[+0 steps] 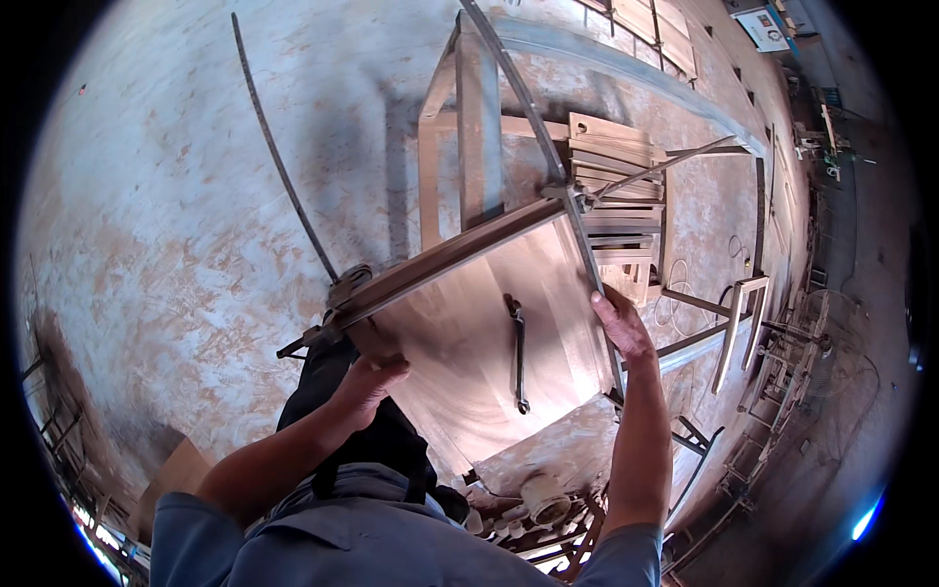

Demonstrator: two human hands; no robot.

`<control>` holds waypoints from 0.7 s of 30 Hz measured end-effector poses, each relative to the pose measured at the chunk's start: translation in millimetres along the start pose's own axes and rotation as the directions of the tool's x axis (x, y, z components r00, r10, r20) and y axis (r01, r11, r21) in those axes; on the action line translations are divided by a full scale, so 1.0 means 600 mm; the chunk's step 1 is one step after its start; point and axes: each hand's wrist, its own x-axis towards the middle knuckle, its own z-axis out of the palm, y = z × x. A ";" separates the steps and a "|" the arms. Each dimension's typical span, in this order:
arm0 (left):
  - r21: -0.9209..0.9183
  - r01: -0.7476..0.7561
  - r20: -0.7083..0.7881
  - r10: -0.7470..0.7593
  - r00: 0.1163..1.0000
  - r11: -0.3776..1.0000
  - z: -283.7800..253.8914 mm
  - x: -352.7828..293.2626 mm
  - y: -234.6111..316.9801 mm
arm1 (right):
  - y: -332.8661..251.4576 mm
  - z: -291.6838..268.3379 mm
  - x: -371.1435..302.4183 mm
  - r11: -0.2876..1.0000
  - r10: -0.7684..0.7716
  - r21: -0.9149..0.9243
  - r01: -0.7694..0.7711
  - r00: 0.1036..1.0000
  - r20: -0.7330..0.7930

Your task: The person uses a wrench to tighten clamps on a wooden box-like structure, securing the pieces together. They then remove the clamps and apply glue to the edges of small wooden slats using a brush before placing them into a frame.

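Wrench (520, 360) lies on wooden panel (455, 357); the bucket (548, 511) has indistinct contents.

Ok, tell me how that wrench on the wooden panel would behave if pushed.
The wrench looks like solid metal, so it is probably stiff and fairly heavy for its size. Its ends are wider than its shaft, so rolling seems unlikely. The panel beneath looks smooth, so a push may slide it.

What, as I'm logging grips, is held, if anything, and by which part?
Left hand: apparently the wooden panel, by its left edge. Right hand: apparently the metal bar along the right edge.
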 end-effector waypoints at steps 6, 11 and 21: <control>0.011 0.045 0.005 -0.045 0.999 0.999 0.003 -0.002 0.009 | -0.041 0.005 0.019 0.999 -0.043 0.028 0.043 0.999 0.029; 0.020 0.028 -0.033 -0.027 0.999 0.999 0.005 -0.006 0.010 | -0.047 0.016 0.032 0.999 -0.034 0.041 0.033 0.999 0.031; 0.045 -0.034 -0.040 0.036 0.999 0.998 0.008 -0.003 0.002 | 0.022 0.019 0.063 0.995 -0.060 0.080 0.064 0.997 -0.055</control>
